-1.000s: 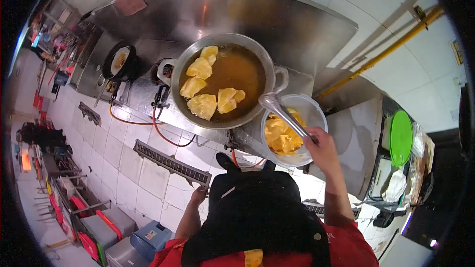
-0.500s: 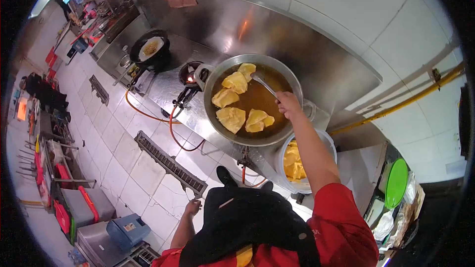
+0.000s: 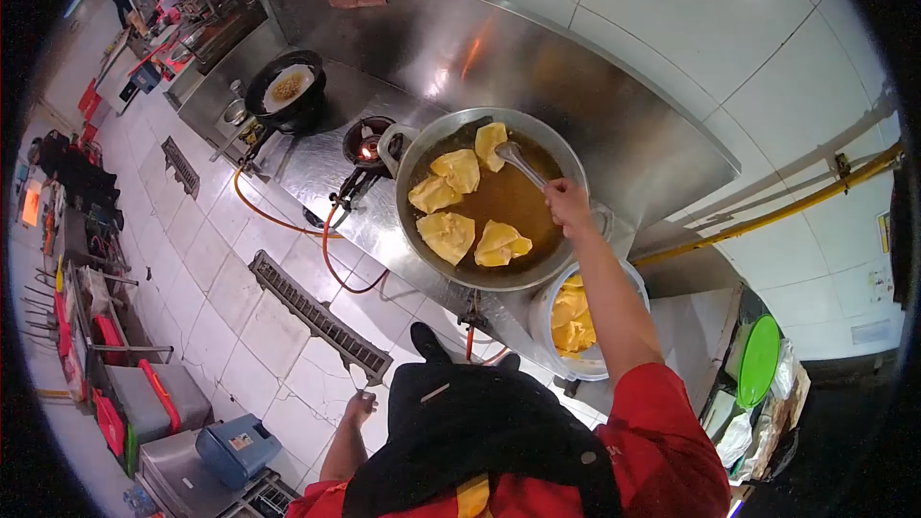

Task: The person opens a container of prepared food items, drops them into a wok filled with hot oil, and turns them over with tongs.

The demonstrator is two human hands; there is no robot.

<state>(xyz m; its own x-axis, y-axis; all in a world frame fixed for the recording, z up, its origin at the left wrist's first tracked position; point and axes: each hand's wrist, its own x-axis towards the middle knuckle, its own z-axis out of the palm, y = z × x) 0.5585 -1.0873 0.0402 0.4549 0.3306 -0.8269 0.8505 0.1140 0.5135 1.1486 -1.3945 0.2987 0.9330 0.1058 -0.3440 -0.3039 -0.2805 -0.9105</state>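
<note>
My right hand [image 3: 568, 203] is wrapped round the handle of a large metal spoon [image 3: 521, 164]. The spoon's bowl touches the edge of a yellow folded piece of food [image 3: 490, 145] near the far side of a wide metal pan [image 3: 577, 155]. Brown oil [image 3: 499, 194] fills the pan, and several more yellow pieces [image 3: 447, 236] float in it. Down by my left side, away from the stove, my left hand [image 3: 360, 407] hangs with curled fingers; whether anything thin is in them is too small to make out.
A white tub [image 3: 607, 363] of yellow pieces stands under my right forearm. Left of the pan, a lit burner [image 3: 367, 141] and a black wok [image 3: 312, 107] sit on the steel counter [image 3: 360, 96]. Gas hoses [image 3: 329, 251] hang in front. A drain grate [image 3: 317, 312] crosses the floor.
The spoon's bowl has shifted slightly right and down in view, and the far yellow piece now lies further right. The near-right piece looks flatter. My left hand has swung slightly left.
</note>
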